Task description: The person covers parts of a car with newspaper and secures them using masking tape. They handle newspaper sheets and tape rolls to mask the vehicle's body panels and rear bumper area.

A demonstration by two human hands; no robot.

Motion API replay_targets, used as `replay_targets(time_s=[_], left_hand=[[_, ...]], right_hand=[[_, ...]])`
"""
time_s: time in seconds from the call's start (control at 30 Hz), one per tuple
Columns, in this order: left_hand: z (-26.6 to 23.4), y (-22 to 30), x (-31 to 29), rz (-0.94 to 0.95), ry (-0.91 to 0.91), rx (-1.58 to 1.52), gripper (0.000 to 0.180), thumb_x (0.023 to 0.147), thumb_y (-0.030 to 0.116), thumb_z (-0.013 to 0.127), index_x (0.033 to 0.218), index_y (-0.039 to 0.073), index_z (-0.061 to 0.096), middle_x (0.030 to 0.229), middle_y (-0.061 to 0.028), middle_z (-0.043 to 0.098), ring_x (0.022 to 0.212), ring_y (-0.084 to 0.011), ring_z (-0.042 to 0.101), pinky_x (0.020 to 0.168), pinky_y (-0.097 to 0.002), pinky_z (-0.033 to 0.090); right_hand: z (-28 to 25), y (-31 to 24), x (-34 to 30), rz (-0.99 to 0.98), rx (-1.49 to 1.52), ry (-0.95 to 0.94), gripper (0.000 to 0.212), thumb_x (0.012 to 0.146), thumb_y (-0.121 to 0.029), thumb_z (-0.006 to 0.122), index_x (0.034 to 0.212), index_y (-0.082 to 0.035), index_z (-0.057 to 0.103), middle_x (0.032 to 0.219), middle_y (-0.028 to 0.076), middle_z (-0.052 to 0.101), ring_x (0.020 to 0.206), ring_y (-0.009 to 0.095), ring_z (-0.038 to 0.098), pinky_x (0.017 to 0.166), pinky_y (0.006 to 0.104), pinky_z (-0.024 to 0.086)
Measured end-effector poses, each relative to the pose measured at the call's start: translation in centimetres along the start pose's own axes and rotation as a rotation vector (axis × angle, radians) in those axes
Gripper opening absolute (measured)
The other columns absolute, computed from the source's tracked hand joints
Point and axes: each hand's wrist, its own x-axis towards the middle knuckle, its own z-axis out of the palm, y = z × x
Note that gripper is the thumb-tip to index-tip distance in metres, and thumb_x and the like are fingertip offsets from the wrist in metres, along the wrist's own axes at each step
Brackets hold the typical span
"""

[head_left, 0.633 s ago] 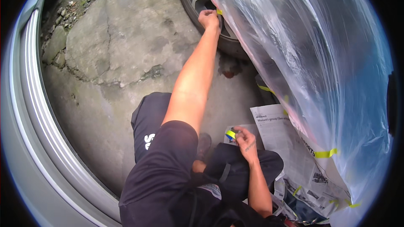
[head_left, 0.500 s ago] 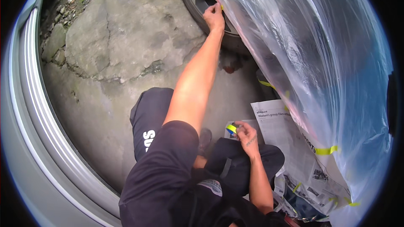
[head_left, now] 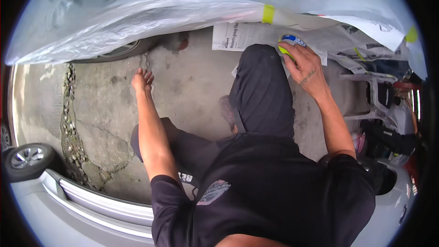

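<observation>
In the head view, a yellow-and-blue tape roll (head_left: pixel 293 40) is gripped by the right hand (head_left: pixel 305 67), just below the plastic sheet (head_left: pixel 151 18). The left hand (head_left: pixel 143 80), loosely half-open and empty, is held below the sheet's left part. Newspaper (head_left: pixel 247 37) is seen along the sheet's lower edge; a wheel (head_left: pixel 122 51) is partly covered by it.

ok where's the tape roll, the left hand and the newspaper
Tape roll (head_left: pixel 293 40): head view, on its blue part, above the right hand's fingers (head_left: pixel 291 55).
Left hand (head_left: pixel 142 80): head view, on the middle of the hand.
Newspaper (head_left: pixel 251 35): head view, on its printed face.
</observation>
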Motion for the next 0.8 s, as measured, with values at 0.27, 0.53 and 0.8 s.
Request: replay_targets(time_s=[0.27, 0.53, 0.8], left_hand=[[-0.6, 6.2, -4.5, 0.095, -0.239, 0.743, 0.048, 0.1, 0.029, 0.058, 0.141, 0.004, 0.053, 0.127, -0.0203, 0.063, 0.105, -0.0319, 0.067, 0.082, -0.0425, 0.055], [-6.9, 3.8, -6.6, 0.114, -0.219, 1.186, 0.037, 0.099, 0.028, 0.061, 0.125, 0.002, 0.064, 0.099, -0.0127, 0.07, 0.075, -0.0208, 0.068, 0.057, -0.032, 0.053], [-9.5, -0.7, -7.5, 0.266, -0.396, 1.419, 0.035, 0.093, 0.02, 0.064, 0.119, -0.004, 0.067, 0.09, -0.0179, 0.072, 0.068, -0.021, 0.07, 0.058, -0.0323, 0.055]], right_hand=[[17.7, 21.1, -23.3, 1.523, 0.689, -0.027, 0.033, 0.087, -0.015, 0.059, 0.116, -0.002, 0.067, 0.08, 0.011, 0.068, 0.065, 0.02, 0.068, 0.057, 0.0345, 0.053], [29.4, 17.6, -31.4, 1.599, 0.198, -0.249, 0.068, 0.078, -0.052, 0.074, 0.12, 0.0, 0.061, 0.123, 0.024, 0.066, 0.118, 0.041, 0.061, 0.1, 0.0477, 0.049], [33.1, 16.4, -29.7, 1.624, 0.056, -0.057, 0.065, 0.077, -0.042, 0.079, 0.125, -0.005, 0.054, 0.122, 0.025, 0.063, 0.117, 0.041, 0.061, 0.097, 0.0503, 0.05]])
